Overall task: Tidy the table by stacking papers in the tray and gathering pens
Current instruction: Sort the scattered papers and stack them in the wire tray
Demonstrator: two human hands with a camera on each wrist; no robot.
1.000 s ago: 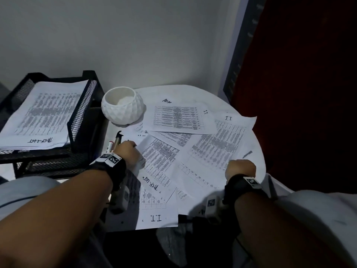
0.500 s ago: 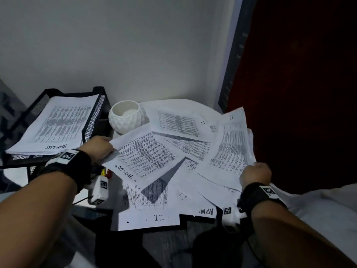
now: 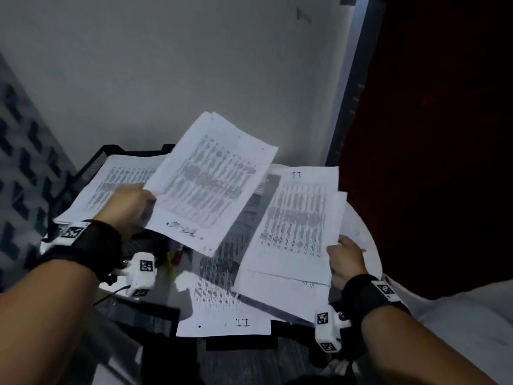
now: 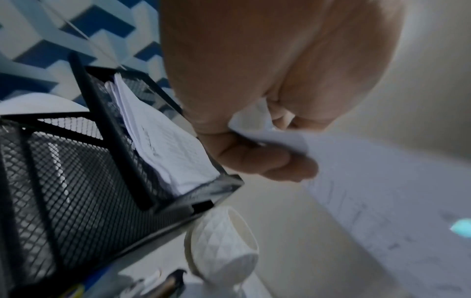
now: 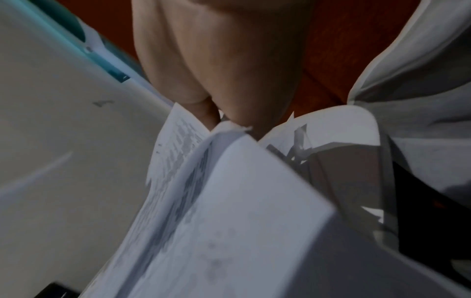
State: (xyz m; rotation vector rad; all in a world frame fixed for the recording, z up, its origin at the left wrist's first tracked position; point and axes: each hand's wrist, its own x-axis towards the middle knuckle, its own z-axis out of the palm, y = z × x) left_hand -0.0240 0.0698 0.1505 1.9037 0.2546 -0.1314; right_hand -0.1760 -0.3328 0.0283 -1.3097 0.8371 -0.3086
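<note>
My left hand (image 3: 130, 207) pinches the edge of a printed sheet (image 3: 211, 182) and holds it tilted in the air, right of the black mesh tray (image 3: 94, 165); the left wrist view shows thumb and fingers (image 4: 257, 159) clamped on that sheet (image 4: 369, 181). The tray (image 4: 84, 161) holds a stack of papers (image 3: 116, 182). My right hand (image 3: 344, 257) grips a bunch of printed sheets (image 3: 297, 218) by their right edge, lifted off the table; these papers (image 5: 229, 211) fan out below the hand in the right wrist view. Another sheet (image 3: 222, 301) lies flat on the table. Pens (image 3: 173, 259) lie under the raised sheet.
A white faceted bowl (image 4: 224, 250) stands beside the tray on the round white table (image 3: 363, 245). A grey wall stands behind, and a dark red surface (image 3: 433, 134) rises on the right. A patterned blue-and-white panel (image 3: 19, 173) is at the left.
My left hand has lifted its sheet higher, up beside the tray. My right hand has raised its bunch of papers off the table. The view has tilted up.
</note>
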